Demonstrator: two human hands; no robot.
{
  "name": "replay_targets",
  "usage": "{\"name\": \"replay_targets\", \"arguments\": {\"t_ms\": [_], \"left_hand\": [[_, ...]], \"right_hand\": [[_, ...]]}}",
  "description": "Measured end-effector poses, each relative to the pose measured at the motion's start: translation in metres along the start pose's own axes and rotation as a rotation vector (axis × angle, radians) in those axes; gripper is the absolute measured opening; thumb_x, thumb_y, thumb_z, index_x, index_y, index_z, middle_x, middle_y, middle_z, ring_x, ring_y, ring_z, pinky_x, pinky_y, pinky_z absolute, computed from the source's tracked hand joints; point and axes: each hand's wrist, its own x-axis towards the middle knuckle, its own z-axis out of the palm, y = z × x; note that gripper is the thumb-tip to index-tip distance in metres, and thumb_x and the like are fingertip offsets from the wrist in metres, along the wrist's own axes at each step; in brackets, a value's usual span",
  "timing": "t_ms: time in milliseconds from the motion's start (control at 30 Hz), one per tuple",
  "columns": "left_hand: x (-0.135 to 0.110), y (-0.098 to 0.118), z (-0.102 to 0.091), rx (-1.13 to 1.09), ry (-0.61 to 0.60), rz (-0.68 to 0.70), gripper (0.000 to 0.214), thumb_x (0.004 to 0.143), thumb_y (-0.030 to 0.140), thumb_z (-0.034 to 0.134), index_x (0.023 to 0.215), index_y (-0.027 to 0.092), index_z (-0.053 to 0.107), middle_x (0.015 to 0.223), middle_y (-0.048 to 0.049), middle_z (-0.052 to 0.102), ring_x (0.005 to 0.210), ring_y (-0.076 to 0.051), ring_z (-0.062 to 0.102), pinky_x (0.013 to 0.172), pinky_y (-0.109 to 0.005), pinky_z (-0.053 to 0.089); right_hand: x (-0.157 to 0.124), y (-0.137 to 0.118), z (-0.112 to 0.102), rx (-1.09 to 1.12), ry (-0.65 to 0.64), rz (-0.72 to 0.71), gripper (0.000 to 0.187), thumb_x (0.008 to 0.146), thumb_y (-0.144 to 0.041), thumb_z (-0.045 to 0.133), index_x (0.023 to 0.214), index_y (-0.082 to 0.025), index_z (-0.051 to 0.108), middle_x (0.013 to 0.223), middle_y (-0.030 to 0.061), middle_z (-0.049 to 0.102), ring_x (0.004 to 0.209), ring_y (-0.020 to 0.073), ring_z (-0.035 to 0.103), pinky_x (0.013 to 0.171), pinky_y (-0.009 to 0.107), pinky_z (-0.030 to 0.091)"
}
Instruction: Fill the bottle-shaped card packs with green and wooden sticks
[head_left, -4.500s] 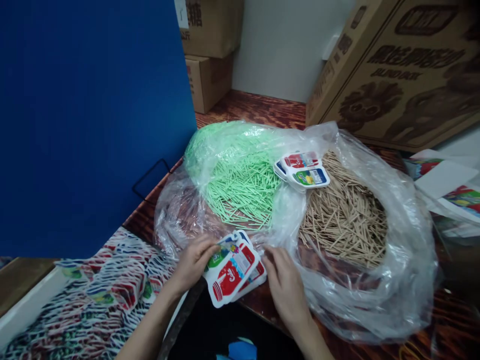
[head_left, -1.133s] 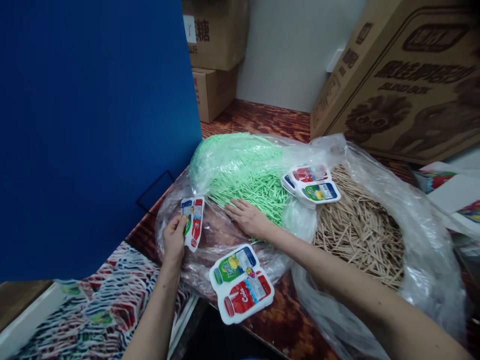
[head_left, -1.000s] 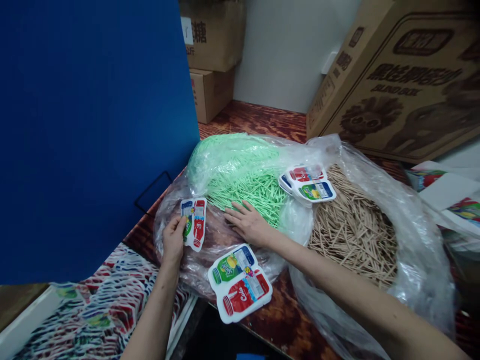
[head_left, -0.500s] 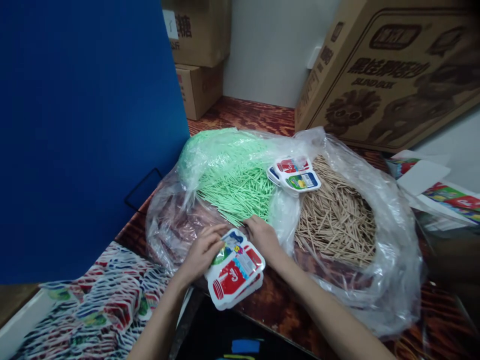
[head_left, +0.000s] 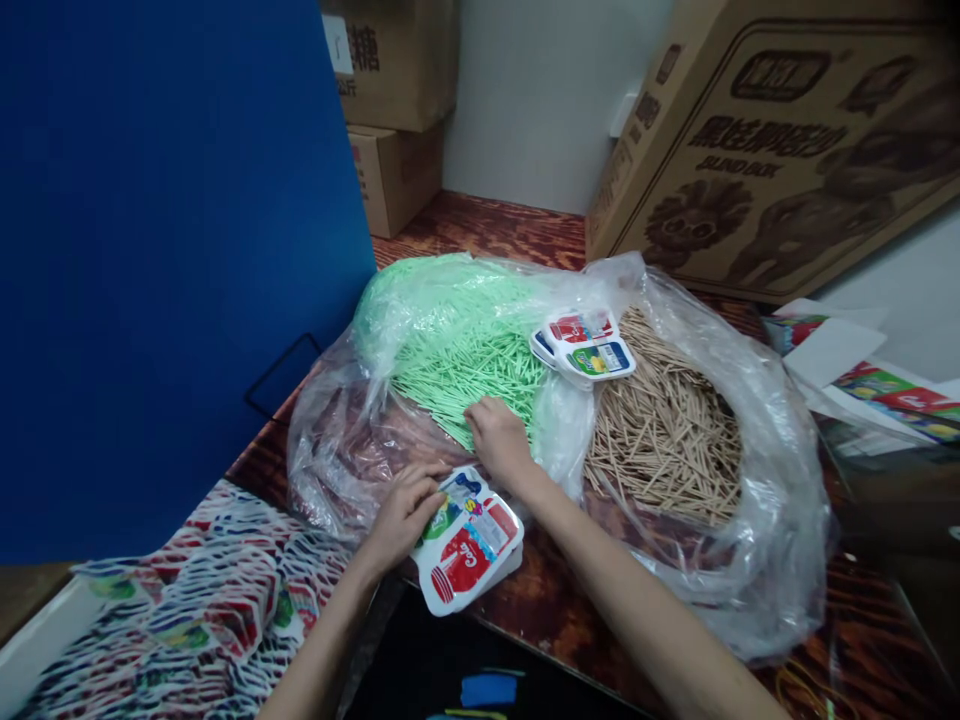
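Note:
My left hand [head_left: 409,512] grips a small stack of shaped packets [head_left: 469,550] printed with a red cola cup and a green label, tilted above the table's near edge. My right hand [head_left: 499,440] is at the near side of a heap of thin green sticks [head_left: 472,375], its fingers curled in against them. What those fingertips hold, if anything, is hidden. The green sticks lie in a clear plastic bag [head_left: 322,455]. Another few packets [head_left: 589,345] of the same kind rest on the plastic between the green sticks and a heap of brown sticks [head_left: 667,440].
Many packets stand in tight rows in a white box [head_left: 45,625] at lower left. A blue panel [head_left: 172,250] rises on the left. Cardboard boxes [head_left: 401,175] stand at the back, and a large printed carton [head_left: 750,150] at back right. Printed card pieces [head_left: 892,385] lie at right.
My right hand has moved away from the packets, up and slightly left onto the green sticks. My left hand keeps the packets in nearly the same place.

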Motion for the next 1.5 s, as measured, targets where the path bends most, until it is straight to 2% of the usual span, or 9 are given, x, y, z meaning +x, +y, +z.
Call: {"name": "replay_targets", "arguments": {"t_ms": [100,233,567,767,867,1000,1233,1367,1500], "left_hand": [[0.000,-0.002,0.001,0.008,0.001,0.011,0.021,0.087,0.024,0.051,0.067,0.020,0.058,0.115,-0.0081,0.066,0.106,-0.024,0.057,0.097,-0.044,0.037],[0.000,-0.004,0.002,-0.004,0.009,0.026,0.021,0.088,0.026,0.050,0.069,0.020,0.059,0.114,-0.0087,0.067,0.103,-0.023,0.058,0.096,-0.043,0.038],[-0.006,0.020,-0.001,0.071,-0.084,0.035,0.022,0.089,0.028,0.051,0.070,0.021,0.060,0.126,-0.0089,0.060,0.114,-0.026,0.051,0.099,-0.046,0.036],[-0.013,0.032,0.016,0.094,-0.188,0.087,0.021,0.089,0.024,0.050,0.073,0.022,0.063,0.117,-0.0062,0.065,0.104,-0.024,0.057,0.102,-0.048,0.032],[-0.009,0.032,0.018,0.119,-0.128,0.073,0.019,0.088,0.024,0.051,0.075,0.022,0.064,0.122,-0.0069,0.063,0.108,-0.025,0.054,0.097,-0.046,0.038],[0.003,0.030,0.026,0.167,-0.059,0.071,0.017,0.087,0.023,0.051,0.075,0.021,0.063,0.135,-0.0082,0.054,0.123,-0.028,0.045,0.104,-0.051,0.031],[0.017,0.024,0.045,0.155,-0.027,0.100,0.014,0.088,0.022,0.052,0.079,0.022,0.062,0.115,-0.0055,0.068,0.114,-0.023,0.053,0.110,-0.054,0.020],[0.020,0.027,0.042,0.113,-0.046,0.123,0.012,0.088,0.022,0.052,0.080,0.022,0.061,0.113,-0.0048,0.068,0.110,-0.022,0.055,0.110,-0.052,0.021],[0.016,0.030,0.032,0.090,-0.057,0.125,0.015,0.089,0.022,0.051,0.078,0.021,0.061,0.120,-0.0071,0.065,0.113,-0.023,0.053,0.108,-0.050,0.025]], "right_hand": [[0.025,-0.020,0.007,-0.221,-0.096,-0.093,0.020,0.089,-0.010,0.045,0.094,-0.011,0.064,0.099,0.0163,0.061,0.097,0.0277,0.049,0.078,0.037,0.039],[0.043,-0.032,0.009,-0.292,-0.176,-0.139,0.026,0.087,-0.005,0.041,0.100,-0.005,0.063,0.101,0.0209,0.059,0.097,0.0291,0.048,0.080,0.041,0.037],[0.061,-0.001,-0.010,-0.091,-0.192,0.121,0.019,0.094,-0.021,0.040,0.101,-0.016,0.057,0.097,0.0105,0.068,0.090,0.0223,0.060,0.071,0.029,0.039],[0.060,0.010,-0.020,0.326,-0.108,0.261,0.014,0.091,-0.021,0.041,0.089,-0.021,0.055,0.076,-0.0013,0.071,0.074,0.0158,0.064,0.063,0.023,0.038],[0.059,0.014,-0.022,0.313,-0.120,0.262,0.010,0.089,-0.021,0.045,0.083,-0.021,0.054,0.072,-0.0008,0.071,0.072,0.0164,0.064,0.063,0.023,0.038],[0.059,0.018,-0.023,0.308,-0.109,0.272,0.009,0.089,-0.019,0.046,0.085,-0.021,0.053,0.076,0.0001,0.072,0.075,0.0169,0.065,0.064,0.023,0.038],[0.055,0.020,-0.034,0.060,-0.119,0.256,0.016,0.093,-0.029,0.044,0.100,-0.020,0.056,0.085,0.0065,0.071,0.081,0.0225,0.065,0.066,0.027,0.037],[0.052,0.021,-0.040,-0.026,-0.087,0.259,0.019,0.095,-0.032,0.043,0.103,-0.019,0.055,0.086,0.0089,0.071,0.082,0.0234,0.065,0.066,0.027,0.037],[0.047,0.031,-0.039,0.140,-0.046,0.279,0.012,0.093,-0.029,0.046,0.091,-0.021,0.054,0.080,0.0043,0.070,0.076,0.0201,0.064,0.064,0.025,0.038]]}}
